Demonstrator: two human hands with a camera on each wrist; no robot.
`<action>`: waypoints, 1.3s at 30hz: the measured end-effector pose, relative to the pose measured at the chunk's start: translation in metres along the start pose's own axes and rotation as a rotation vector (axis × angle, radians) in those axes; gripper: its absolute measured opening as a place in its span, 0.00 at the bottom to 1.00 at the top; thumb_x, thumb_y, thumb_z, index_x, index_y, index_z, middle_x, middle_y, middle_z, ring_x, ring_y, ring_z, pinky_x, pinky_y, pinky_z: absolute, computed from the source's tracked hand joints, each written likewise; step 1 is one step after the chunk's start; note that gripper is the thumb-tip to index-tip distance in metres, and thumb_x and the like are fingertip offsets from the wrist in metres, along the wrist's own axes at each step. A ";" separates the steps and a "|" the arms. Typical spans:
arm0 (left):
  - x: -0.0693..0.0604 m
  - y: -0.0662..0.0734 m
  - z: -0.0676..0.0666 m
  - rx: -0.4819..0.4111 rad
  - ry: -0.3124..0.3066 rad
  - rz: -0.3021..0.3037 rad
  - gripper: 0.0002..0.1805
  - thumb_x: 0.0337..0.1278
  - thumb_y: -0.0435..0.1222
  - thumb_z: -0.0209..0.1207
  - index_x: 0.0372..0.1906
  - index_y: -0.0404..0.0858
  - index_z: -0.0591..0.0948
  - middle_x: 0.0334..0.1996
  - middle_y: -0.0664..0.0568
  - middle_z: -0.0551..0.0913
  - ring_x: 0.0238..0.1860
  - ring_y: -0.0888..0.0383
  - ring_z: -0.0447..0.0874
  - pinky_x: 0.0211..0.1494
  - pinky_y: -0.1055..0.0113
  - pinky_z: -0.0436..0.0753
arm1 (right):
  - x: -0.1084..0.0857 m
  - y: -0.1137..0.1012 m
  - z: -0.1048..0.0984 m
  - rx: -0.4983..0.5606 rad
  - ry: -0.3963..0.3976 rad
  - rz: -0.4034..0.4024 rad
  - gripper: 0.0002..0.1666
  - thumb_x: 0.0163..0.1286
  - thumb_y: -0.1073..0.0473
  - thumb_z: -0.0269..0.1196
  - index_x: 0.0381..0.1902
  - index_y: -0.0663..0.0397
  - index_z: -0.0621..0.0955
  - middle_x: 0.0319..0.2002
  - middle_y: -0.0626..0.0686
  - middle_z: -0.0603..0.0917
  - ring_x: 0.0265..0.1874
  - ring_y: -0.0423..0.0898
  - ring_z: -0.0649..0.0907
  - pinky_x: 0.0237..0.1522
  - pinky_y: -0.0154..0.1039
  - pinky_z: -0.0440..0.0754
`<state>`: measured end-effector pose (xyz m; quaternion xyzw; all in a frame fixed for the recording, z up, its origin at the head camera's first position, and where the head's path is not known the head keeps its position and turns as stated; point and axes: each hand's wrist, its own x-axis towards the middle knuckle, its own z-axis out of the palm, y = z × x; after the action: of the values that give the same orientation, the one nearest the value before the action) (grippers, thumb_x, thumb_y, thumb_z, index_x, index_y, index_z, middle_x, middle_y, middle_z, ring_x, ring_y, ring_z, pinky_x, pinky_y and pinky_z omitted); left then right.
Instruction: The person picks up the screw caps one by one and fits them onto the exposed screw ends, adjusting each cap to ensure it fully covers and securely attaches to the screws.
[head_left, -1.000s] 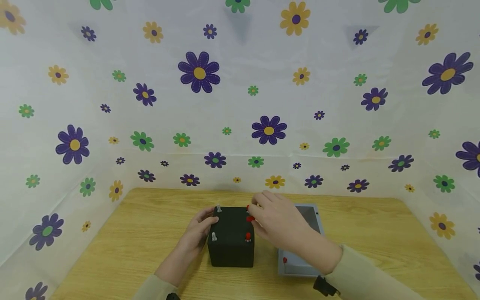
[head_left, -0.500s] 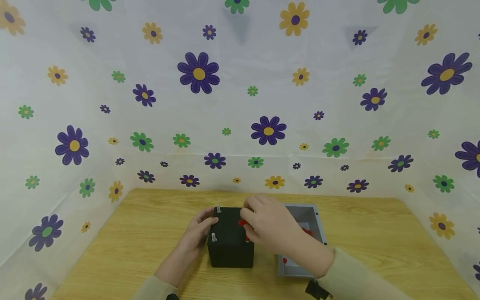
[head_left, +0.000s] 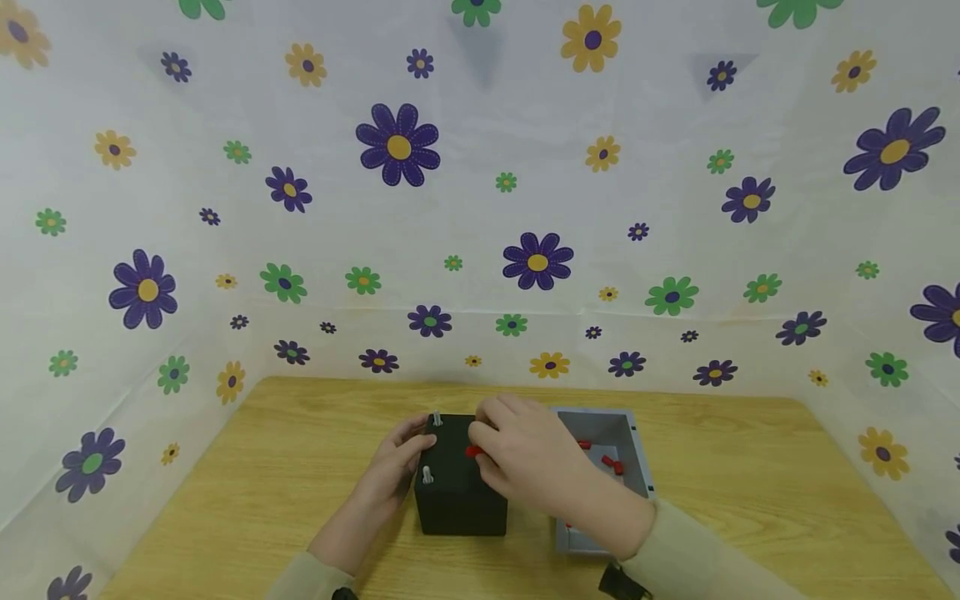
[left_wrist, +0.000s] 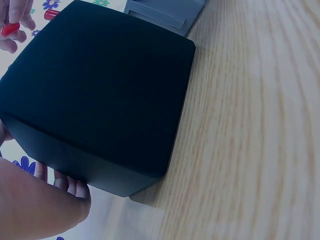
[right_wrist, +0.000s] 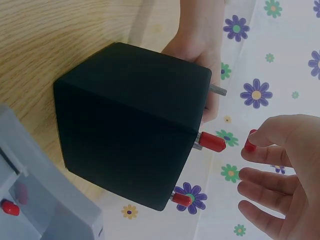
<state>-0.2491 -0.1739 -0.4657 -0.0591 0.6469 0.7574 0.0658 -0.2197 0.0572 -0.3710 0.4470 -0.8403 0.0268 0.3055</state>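
Observation:
A black box (head_left: 461, 515) sits on the table with threaded metal studs on its top corners. My left hand (head_left: 392, 468) grips its left side, the thumb on the top edge. Above the box top, my right hand (head_left: 528, 446) pinches a small red cap (head_left: 473, 452) between thumb and index finger. In the right wrist view that cap (right_wrist: 251, 142) is apart from the studs, and the other fingers are spread. Red caps cover two studs there: a nearer cap (right_wrist: 212, 141) and a farther cap (right_wrist: 181, 199). Bare metal shows on another stud (right_wrist: 218, 90) and a left-front stud (head_left: 427, 475).
A grey tray (head_left: 639, 454) stands right of the box, partly under my right forearm. Several loose red caps (head_left: 607, 461) lie in it. The wooden table (head_left: 285, 450) ends at a flower-printed sheet (head_left: 480, 208) behind and at the sides.
My right hand has moved left over the box top from its right edge, carrying the red cap. More caps in the tray are now visible. The left hand and box have stayed put.

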 end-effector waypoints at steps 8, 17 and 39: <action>0.000 -0.001 0.000 -0.008 -0.003 0.009 0.27 0.69 0.30 0.57 0.70 0.29 0.71 0.59 0.50 0.78 0.50 0.66 0.80 0.54 0.77 0.81 | 0.003 -0.005 0.003 0.011 -0.017 0.016 0.07 0.66 0.53 0.74 0.37 0.44 0.86 0.43 0.47 0.84 0.41 0.44 0.81 0.42 0.37 0.84; 0.001 -0.001 -0.001 -0.010 -0.004 0.011 0.29 0.69 0.31 0.57 0.72 0.28 0.69 0.61 0.48 0.77 0.50 0.67 0.80 0.54 0.78 0.81 | 0.006 -0.008 0.004 0.037 -0.023 0.026 0.06 0.67 0.54 0.74 0.38 0.44 0.86 0.44 0.47 0.85 0.40 0.43 0.82 0.42 0.37 0.84; 0.002 -0.001 -0.003 -0.006 -0.039 -0.001 0.28 0.71 0.31 0.56 0.73 0.31 0.69 0.59 0.51 0.76 0.51 0.66 0.80 0.55 0.76 0.81 | 0.014 -0.019 0.013 0.088 -0.017 0.054 0.08 0.66 0.52 0.75 0.38 0.43 0.86 0.42 0.46 0.84 0.39 0.42 0.81 0.40 0.35 0.84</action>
<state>-0.2506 -0.1770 -0.4680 -0.0450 0.6432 0.7603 0.0785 -0.2175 0.0318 -0.3788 0.4373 -0.8526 0.0684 0.2777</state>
